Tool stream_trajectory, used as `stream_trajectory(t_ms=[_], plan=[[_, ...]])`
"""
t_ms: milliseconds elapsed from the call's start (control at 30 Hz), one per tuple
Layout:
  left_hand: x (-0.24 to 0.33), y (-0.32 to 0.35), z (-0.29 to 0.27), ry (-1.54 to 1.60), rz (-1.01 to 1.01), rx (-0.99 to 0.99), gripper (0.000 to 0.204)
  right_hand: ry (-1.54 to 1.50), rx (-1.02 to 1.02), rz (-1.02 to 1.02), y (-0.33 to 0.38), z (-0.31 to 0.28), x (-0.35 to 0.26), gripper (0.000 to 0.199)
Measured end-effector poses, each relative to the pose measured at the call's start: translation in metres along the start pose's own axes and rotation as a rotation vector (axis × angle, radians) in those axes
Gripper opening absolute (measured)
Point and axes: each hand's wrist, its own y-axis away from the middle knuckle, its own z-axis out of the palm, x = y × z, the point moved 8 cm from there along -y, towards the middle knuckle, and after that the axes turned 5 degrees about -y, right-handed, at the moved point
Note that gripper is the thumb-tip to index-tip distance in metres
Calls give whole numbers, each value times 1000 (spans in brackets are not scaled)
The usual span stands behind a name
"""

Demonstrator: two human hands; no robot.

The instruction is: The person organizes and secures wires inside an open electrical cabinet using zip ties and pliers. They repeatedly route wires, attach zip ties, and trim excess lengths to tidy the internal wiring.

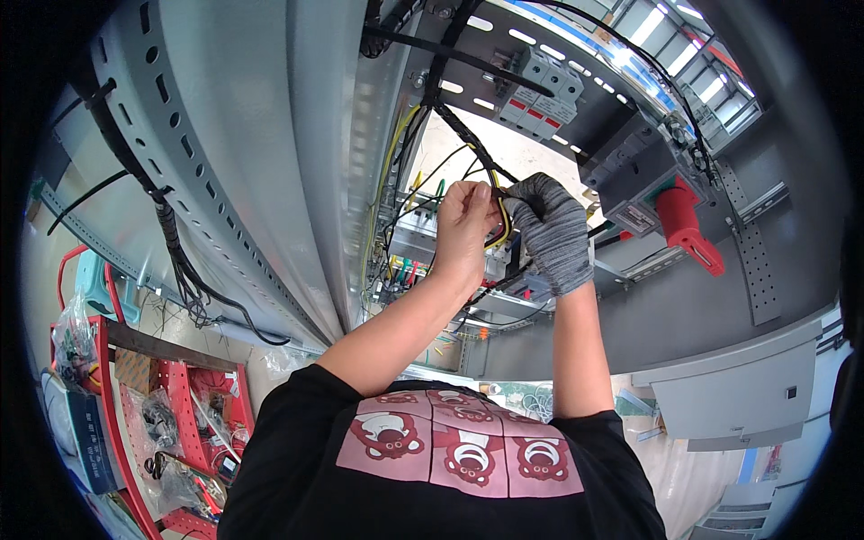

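Observation:
My bare left hand pinches a bundle of wires inside a grey metal cabinet. Close beside it on the right, my right hand, in a grey knit glove, is closed on the same bundle; its fingertips are partly hidden. A yellow wire loops down between the two hands. Above them, a black wrapped cable harness slants down from the upper rail to the bundle. Below and behind my left hand, coloured wires run to terminals, partly covered by my arm.
White breakers with red markings sit on the panel above. A red rotary handle juts out at the right. A perforated cabinet post with a black harness stands left. At lower left, a red cart carries bagged parts and tools.

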Motion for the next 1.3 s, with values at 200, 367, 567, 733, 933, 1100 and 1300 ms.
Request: stream_trajectory(t_ms=[200, 367, 567, 733, 933, 1100, 1300], plan=[[-3, -4, -4, 56, -148, -23, 12, -184, -45, 72, 7, -3, -12, 13], [-5, 0, -4, 85, -262, 17, 12, -14, -17, -58, 9, -1, -16, 12], [2, 1, -2, 21, -228, -96, 11, 144, 80, -176, 18, -5, -38, 12], [20, 17, 10, -223, -121, -149, 13, 174, 107, -237, 20, -7, -39, 13], [32, 14, 8, -497, 12, -314, 8, 250, 132, -465, 4, -4, -67, 15], [29, 18, 9, -309, -188, -463, 14, 161, 179, -386, 0, -6, -37, 13], [33, 19, 3, -644, -98, -401, 22, -145, 183, 27, 38, 21, 9, 14]])
